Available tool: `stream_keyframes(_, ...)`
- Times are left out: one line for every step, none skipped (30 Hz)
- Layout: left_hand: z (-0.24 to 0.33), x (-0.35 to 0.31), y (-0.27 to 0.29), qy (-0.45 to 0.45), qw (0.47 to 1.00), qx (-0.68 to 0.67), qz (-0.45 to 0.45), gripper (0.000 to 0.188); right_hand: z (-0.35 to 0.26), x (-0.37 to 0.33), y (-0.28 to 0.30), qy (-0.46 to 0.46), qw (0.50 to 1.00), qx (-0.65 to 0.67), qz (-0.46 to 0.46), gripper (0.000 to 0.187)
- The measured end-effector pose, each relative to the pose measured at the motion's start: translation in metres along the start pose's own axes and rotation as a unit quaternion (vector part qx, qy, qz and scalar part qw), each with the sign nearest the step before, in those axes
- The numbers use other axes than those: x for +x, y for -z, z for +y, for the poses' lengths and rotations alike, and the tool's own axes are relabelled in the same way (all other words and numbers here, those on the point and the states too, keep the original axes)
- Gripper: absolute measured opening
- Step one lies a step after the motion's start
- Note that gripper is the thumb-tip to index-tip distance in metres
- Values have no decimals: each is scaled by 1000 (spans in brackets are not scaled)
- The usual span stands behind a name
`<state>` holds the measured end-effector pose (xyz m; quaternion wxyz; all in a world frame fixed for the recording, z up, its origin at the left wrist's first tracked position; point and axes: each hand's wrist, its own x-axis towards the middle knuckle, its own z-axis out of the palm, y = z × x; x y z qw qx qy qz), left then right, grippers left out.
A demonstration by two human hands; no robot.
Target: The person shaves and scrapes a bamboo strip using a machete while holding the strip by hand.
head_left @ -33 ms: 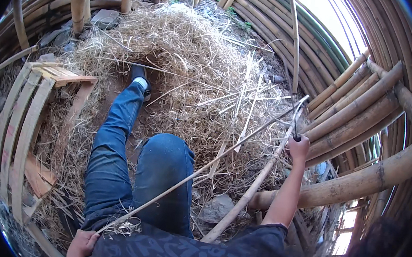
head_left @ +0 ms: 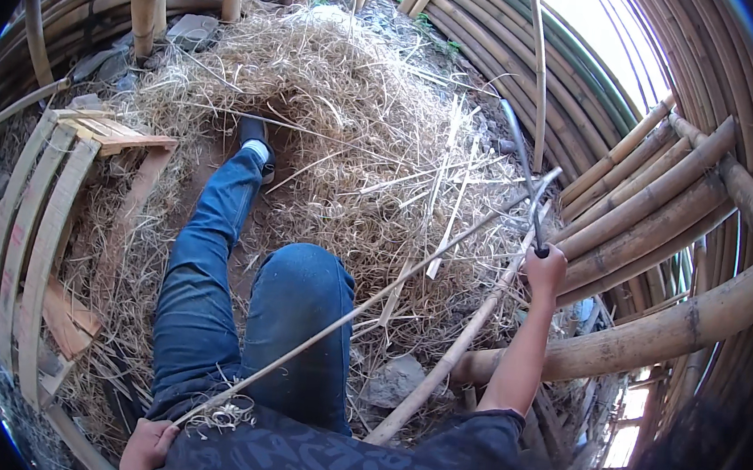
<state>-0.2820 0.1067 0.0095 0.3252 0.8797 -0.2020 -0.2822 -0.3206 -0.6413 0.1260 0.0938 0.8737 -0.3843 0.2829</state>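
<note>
My left hand [head_left: 148,448] is closed around the near end of a thin bamboo stick [head_left: 323,331], low at the left beside my shirt. The stick slants up across my bent knee to the right. My right hand [head_left: 544,269] grips the black handle of what looks like a sickle [head_left: 521,140], its long curved blade pointing up and left. Near that hand the blade's lower part overlaps the stick's far end; whether they touch, I cannot tell. A thicker bamboo pole [head_left: 451,360] runs beneath, from my shirt to just past my right hand.
Pale shavings [head_left: 319,78] cover the ground ahead, around my outstretched leg [head_left: 204,265]. A wooden crate [head_left: 60,163] lies at left. Stacked bamboo poles [head_left: 648,205] and a thick horizontal pole [head_left: 636,343] stand at right. A grey stone [head_left: 395,380] sits near my knee.
The sickle's blade has swung into plain view, up and left of my right hand, where before it lay close along the stick ends. My left hand has hardly moved.
</note>
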Motion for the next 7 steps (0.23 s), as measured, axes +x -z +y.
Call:
stream_keyframes(-5, -3, 1, 19, 999, -37, -11, 27, -15, 2, 7, -31, 998, -52, -18, 20)
stream_keyframes(-10, -4, 2, 38, 996, -73, -21, 28, -29, 3, 15, -28, 998, -54, -17, 20)
stream_keyframes(-16, -4, 2, 38, 996, -69, -29, 30, -42, 4, 24, -5, 995, -95, -23, 20)
stream_keyframes(-19, -2, 3, 36, 997, -68, -30, 30, -53, 4, 33, 15, 990, -135, -29, 21)
stream_keyframes(-19, 0, 9, 59, 994, -80, -42, 31, -64, 5, 42, 33, 991, -129, -34, 23)
stream_keyframes(-16, 3, 17, 80, 991, -89, -55, 32, -69, 7, 45, 26, 991, -129, -33, 23)
stream_keyframes(-19, 10, 26, 75, 992, -81, -57, 32, -73, 10, 46, 39, 991, -128, -24, 22)
